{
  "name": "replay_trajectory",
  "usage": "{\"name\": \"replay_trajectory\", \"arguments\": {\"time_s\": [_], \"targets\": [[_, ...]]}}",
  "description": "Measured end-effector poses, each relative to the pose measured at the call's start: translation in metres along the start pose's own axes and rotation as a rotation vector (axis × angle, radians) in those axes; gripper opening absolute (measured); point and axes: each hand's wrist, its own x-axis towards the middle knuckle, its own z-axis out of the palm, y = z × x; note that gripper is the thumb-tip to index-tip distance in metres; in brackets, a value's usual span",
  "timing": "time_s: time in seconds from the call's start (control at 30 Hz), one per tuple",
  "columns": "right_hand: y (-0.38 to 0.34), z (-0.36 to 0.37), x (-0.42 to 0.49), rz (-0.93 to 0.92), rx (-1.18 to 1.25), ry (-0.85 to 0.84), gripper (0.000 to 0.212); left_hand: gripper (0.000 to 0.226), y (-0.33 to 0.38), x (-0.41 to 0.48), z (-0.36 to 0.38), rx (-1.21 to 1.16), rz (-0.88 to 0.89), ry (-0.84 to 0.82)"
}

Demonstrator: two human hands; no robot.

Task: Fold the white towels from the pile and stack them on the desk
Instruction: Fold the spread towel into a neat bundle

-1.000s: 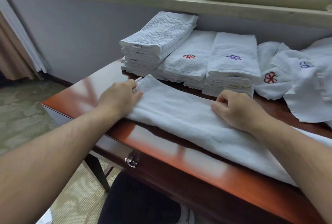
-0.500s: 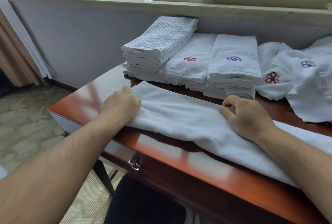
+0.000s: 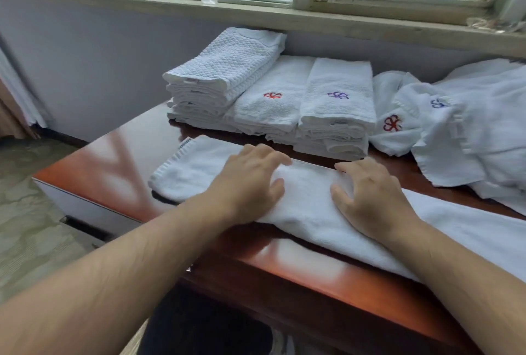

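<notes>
We press our left hand and right hand, fingers flat and released, on the long towel lying near on the desk.

The left hand leaves the towel's left end and now lies flat near its middle, just beside the right hand, whose curled fingers are now spread flat, leaving the hemmed left end uncovered.
</notes>
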Motion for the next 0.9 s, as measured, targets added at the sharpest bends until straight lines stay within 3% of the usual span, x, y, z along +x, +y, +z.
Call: {"name": "replay_trajectory", "arguments": {"time_s": [0.1,0.23,0.3,0.43,0.53,0.63,0.77,0.9], "targets": [[0.022,-0.012,-0.022,0.024,-0.04,-0.021,0.053,0.046,0.034,0.027,0.023,-0.033,0.081,-0.132],[0.07,-0.035,-0.06,0.142,0.073,0.037,0.044,0.051,0.073,0.059,0.048,-0.075,0.073,-0.284],[0.09,-0.041,-0.077,0.196,0.066,0.003,0.048,0.053,0.082,0.061,0.058,-0.038,0.097,-0.281],[0.125,-0.049,-0.091,0.283,-0.085,-0.222,0.074,0.059,0.084,0.053,0.068,0.063,0.167,-0.251],[0.133,-0.05,-0.088,0.285,-0.084,-0.231,0.075,0.056,0.084,0.049,0.066,0.073,0.149,-0.219],[0.13,-0.049,-0.087,0.268,-0.055,-0.154,0.066,0.048,0.1,0.045,0.067,-0.009,0.213,-0.173],[0.132,-0.067,-0.113,0.258,0.233,0.143,0.024,0.049,0.143,0.039,0.078,-0.109,0.385,-0.271],[0.134,-0.084,-0.163,0.453,0.346,0.416,0.017,0.061,0.167,0.037,0.097,0.005,0.418,-0.368]]}}
